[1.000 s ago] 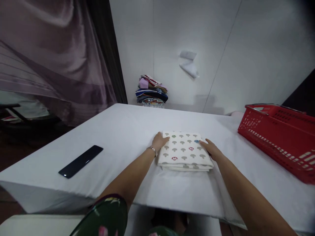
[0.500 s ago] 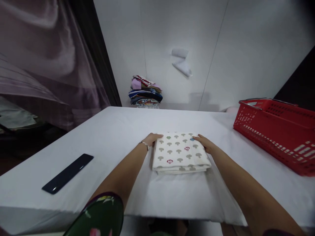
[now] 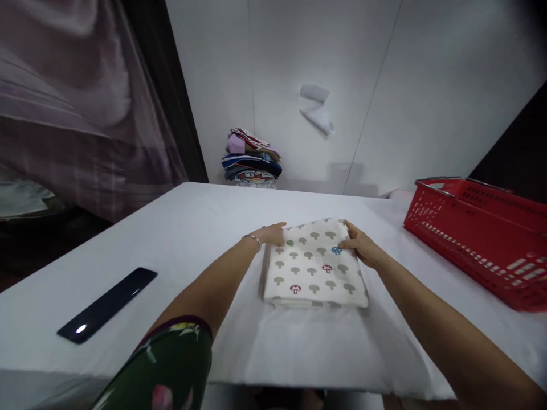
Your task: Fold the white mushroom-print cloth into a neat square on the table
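Note:
A folded white cloth (image 3: 316, 267) printed with grey mushrooms and a few coloured ones lies on the white-covered table in front of me. At its far left corner my left hand (image 3: 272, 234) grips the edge, one finger showing beyond the corner; part of the grip is hidden. My right hand (image 3: 360, 245) pinches the far right corner, thumb on top and fingers behind. That corner is raised a little, so the far edge slopes up to the right. The near edge, with its folded layers, rests on the table.
To the right stands a red plastic basket (image 3: 474, 239) with metal handles. A dark flat bar-shaped object (image 3: 109, 304) lies at the left. Behind the table's far edge is a stack of folded clothes (image 3: 252, 159) by the white wall. A curtain (image 3: 85, 114) hangs at the left.
My right hand has taken hold of the cloth's far right corner and lifted it slightly. My left hand has shifted a little at the far left corner.

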The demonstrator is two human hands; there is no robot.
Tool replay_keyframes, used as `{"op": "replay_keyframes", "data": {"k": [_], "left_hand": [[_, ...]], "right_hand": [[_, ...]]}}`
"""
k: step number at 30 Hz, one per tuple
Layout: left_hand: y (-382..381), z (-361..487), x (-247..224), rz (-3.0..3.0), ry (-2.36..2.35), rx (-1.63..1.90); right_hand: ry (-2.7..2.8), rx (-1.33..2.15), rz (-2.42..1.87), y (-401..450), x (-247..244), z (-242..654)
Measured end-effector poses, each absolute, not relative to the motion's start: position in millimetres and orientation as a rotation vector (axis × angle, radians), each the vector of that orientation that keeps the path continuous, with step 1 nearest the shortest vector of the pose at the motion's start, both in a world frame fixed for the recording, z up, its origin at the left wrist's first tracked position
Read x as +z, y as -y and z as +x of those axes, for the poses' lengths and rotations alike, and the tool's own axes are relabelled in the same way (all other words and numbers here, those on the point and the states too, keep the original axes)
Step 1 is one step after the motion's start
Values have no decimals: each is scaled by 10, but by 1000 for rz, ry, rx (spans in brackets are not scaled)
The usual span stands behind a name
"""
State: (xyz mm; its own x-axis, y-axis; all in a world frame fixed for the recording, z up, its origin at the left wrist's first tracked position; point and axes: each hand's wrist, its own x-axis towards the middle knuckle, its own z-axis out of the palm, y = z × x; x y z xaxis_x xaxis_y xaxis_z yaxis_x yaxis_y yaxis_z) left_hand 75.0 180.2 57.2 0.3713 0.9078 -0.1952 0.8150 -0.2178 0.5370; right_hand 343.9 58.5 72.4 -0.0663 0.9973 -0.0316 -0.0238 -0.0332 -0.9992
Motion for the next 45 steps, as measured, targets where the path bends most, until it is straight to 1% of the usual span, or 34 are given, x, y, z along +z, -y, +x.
{"op": "replay_keyframes", "data": {"k": [5,8,11,13,15,17,20,23,24,26,29,34,37,40,42,45], "left_hand": [[-1789,703,799,2141,-1461,82],[-1825,606,1112,2209,-1470,105],[-1844,485,1563,2466,-1509,300],[-1784,410,1816,2677,-1457,503],[-1636,351,1898,2848,-1367,735],[-1408,306,1728,2950,-1268,851],[-1000,250,1064,3019,-1141,712],[-643,197,322,2964,-983,531],[-555,181,146,2930,-976,508],[-432,152,-55,2891,-980,494],[-335,117,-82,2892,-964,529],[-137,83,-45,2910,-939,507],[16,57,-38,2868,-953,512],[103,26,50,2744,-946,533],[87,15,128,2600,-1026,606],[-65,27,189,2255,-1381,795]], "right_hand": [[1387,1182,-1219,-559,862,3450],[1404,1011,-1305,-674,1032,3475],[1437,822,-1276,-827,1305,3488],[1472,628,-1236,-890,1453,3493],[1499,423,-1210,-874,1472,3496],[1508,309,-1220,-757,1304,3495],[1543,351,-1331,-430,751,3488],[1723,493,-1394,-62,143,3497],[1788,519,-1383,38,-5,3507],[1878,481,-1361,182,-184,3532],[1948,439,-1383,280,-235,3560],[1943,477,-1378,371,-221,3617],[1969,576,-1332,431,-193,3712],[1905,702,-1412,452,-42,3781],[1824,711,-1492,426,116,3734],[1788,627,-1498,334,299,3470]]}}
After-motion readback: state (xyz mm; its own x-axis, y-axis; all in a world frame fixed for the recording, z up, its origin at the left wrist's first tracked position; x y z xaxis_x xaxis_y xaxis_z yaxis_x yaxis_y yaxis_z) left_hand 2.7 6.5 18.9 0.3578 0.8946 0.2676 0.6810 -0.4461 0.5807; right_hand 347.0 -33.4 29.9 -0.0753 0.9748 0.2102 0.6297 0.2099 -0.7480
